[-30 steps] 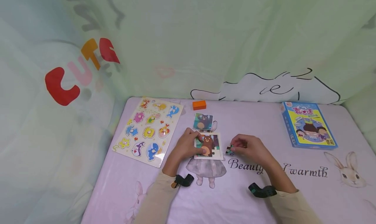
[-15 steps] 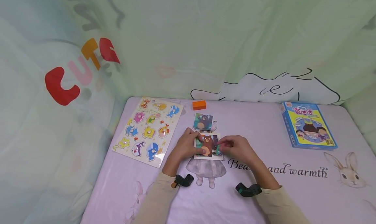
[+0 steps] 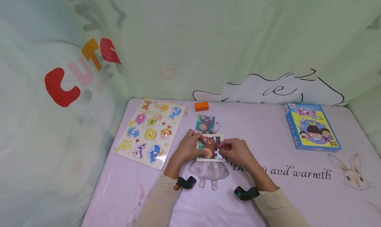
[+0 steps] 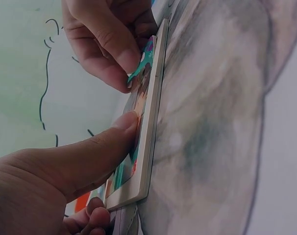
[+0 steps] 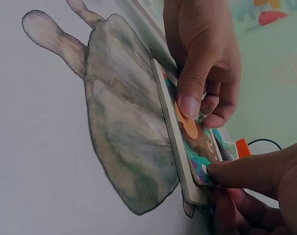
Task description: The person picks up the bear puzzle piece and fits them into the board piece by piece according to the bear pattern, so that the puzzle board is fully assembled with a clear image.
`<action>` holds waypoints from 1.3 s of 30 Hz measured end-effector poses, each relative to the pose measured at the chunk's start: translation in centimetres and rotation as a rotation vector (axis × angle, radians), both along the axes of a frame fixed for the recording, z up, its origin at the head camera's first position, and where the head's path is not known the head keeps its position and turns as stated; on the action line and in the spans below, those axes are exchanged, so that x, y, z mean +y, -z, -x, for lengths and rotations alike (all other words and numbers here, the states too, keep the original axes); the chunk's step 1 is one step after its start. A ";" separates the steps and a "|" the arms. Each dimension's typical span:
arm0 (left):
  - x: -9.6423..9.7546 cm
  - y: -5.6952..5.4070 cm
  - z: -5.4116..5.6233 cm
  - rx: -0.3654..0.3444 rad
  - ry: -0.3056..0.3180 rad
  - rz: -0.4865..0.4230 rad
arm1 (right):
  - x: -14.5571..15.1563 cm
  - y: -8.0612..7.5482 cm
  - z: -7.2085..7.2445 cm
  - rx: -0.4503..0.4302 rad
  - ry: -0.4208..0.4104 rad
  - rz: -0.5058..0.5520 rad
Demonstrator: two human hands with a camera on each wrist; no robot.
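A bear jigsaw puzzle (image 3: pixel 210 144) lies in a pale frame board (image 4: pixel 149 142) on the bedspread. My left hand (image 3: pixel 190 146) holds its left side, the thumb pressing on the bear and the fingers at the far edge. At the puzzle's right side, my right hand (image 3: pixel 236 151) pinches a teal and purple puzzle piece (image 4: pixel 146 59) between thumb and fingers. This piece (image 5: pixel 200 165) sits slightly raised at its edge over the board in the right wrist view. Just beyond the board lies a picture card (image 3: pixel 205 123) with a similar bear.
An orange block (image 3: pixel 201 106) stands behind the card. To the left is a wooden sea-animal puzzle board (image 3: pixel 162 151). A blue and yellow box (image 3: pixel 314 127) lies at the right. Printed curtains (image 3: pixel 238 48) hang along the bed's back and left edges.
My right hand has moved left with the puzzle piece, from beside the board to the right part of the puzzle. The left hand keeps its hold.
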State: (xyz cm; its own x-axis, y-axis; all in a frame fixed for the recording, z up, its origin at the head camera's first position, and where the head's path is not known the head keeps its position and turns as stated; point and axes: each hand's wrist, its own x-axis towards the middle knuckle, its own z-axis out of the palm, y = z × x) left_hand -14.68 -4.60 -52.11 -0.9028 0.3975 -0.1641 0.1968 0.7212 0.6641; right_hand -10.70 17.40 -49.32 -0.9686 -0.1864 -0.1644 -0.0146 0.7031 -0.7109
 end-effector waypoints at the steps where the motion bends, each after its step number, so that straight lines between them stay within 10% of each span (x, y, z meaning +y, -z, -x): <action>1: 0.0 0.0 0.0 -0.003 -0.001 0.000 | 0.0 0.0 0.0 0.003 0.001 -0.008; 11: 0.2 -0.1 -0.1 -0.016 -0.016 -0.005 | 0.5 0.2 0.2 0.038 0.009 -0.074; 21: 2.9 -0.4 -1.4 0.014 -0.231 0.040 | 1.3 0.2 0.7 -0.081 -0.026 -0.045; 39: 3.7 -0.5 -1.9 0.061 -0.247 0.084 | 1.3 0.3 0.8 -0.075 -0.036 -0.041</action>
State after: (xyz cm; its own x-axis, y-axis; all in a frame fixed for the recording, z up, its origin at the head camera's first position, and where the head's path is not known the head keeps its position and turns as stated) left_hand -12.78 -0.91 -51.65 -0.9800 0.1510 -0.1299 0.0454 0.8044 0.5924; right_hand -11.48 18.67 -49.66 -0.9462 -0.2123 -0.2442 0.0119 0.7313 -0.6819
